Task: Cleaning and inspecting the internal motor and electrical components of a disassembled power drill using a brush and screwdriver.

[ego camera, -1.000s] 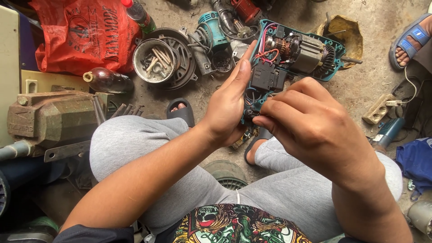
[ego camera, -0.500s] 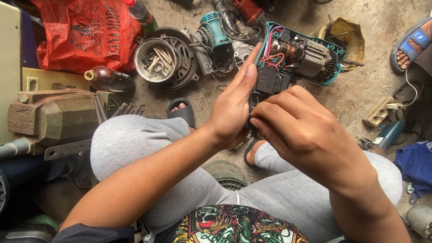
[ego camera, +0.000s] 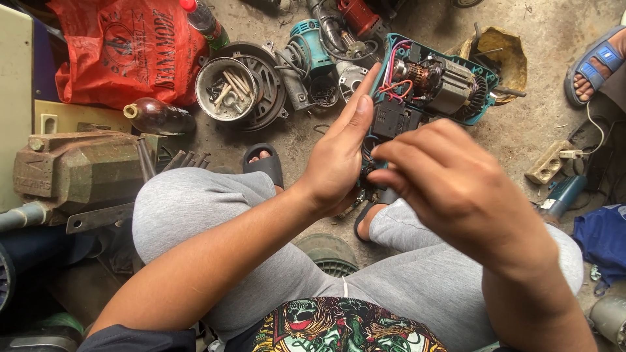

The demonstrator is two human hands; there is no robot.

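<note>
Wiring work seems underway: left hand (ego camera: 339,160) grips the opened teal plastic power-tool housing (ego camera: 433,81), right hand's (ego camera: 456,189) pinched fingers, contents hidden, likely needing fine seating.

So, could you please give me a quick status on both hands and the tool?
Left hand steadying opened power tool. Right hand at its black switch block, fingertips hidden. Nothing in the way.

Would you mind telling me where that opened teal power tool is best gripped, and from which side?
Probably by the closed teal shell along its handle end, from the left, where the left hand already cradles the opened power tool. Its open face, turned up, exposes red wires and the motor, so fingers are best kept off there.
</note>
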